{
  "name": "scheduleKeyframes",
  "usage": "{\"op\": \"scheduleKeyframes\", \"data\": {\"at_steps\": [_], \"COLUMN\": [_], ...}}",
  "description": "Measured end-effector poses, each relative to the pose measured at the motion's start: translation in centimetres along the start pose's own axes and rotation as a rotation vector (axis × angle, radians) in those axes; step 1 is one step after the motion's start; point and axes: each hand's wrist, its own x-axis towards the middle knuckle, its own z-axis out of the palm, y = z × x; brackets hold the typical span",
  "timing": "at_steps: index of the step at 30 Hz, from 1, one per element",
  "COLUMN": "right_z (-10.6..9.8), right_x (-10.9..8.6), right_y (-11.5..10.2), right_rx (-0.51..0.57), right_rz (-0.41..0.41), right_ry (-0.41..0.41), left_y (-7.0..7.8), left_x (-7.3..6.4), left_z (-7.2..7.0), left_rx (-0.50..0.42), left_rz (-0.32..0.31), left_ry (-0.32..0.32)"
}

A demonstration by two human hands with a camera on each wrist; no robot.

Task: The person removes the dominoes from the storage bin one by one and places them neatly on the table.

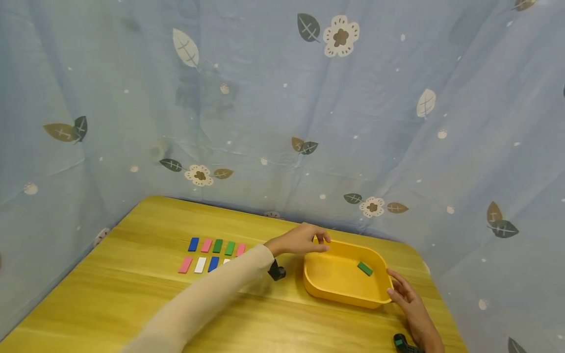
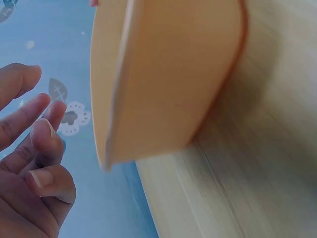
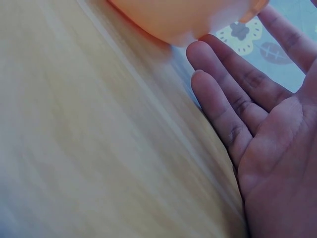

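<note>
A yellow plastic bin (image 1: pixel 342 295) stands on the table with one green tile (image 1: pixel 365 268) lying inside. Over the bin's left edge hovers my left hand (image 1: pixel 304 239), thumb and fingers loosely bent and apart, with nothing visible between them. In the left wrist view that hand (image 2: pixel 37 148) is beside the bin's wall (image 2: pixel 163 74), not touching it. At the other end my right hand (image 1: pixel 408 301) holds the right rim, thumb at the edge. Its other fingers lie along the outside, and the right wrist view shows fingertips (image 3: pixel 198 49) against the bin's underside curve (image 3: pixel 188 20).
Left of the bin, coloured tiles lie in two rows, among them a blue tile (image 1: pixel 193 244), a pink tile (image 1: pixel 185 265) and a white tile (image 1: pixel 200 265). My left sleeve (image 1: pixel 212 299) covers part of the lower row. A patterned curtain (image 1: pixel 265 98) hangs behind the wooden table (image 1: pixel 132 274).
</note>
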Motion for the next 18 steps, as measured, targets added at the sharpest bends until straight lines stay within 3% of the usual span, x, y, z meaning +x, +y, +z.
{"op": "scheduleKeyframes", "data": {"at_steps": [9, 18], "right_z": [0.2, 0.3], "right_x": [-0.3, 0.1], "right_y": [0.2, -0.2], "right_rx": [0.000, 0.006], "right_rz": [0.039, 0.041], "right_ry": [0.036, 0.035], "left_y": [0.4, 0.8], "left_x": [4.0, 6.6], "left_z": [2.4, 4.4], "left_rx": [0.012, 0.019], "left_rz": [0.025, 0.008], "left_ry": [-0.049, -0.068]}}
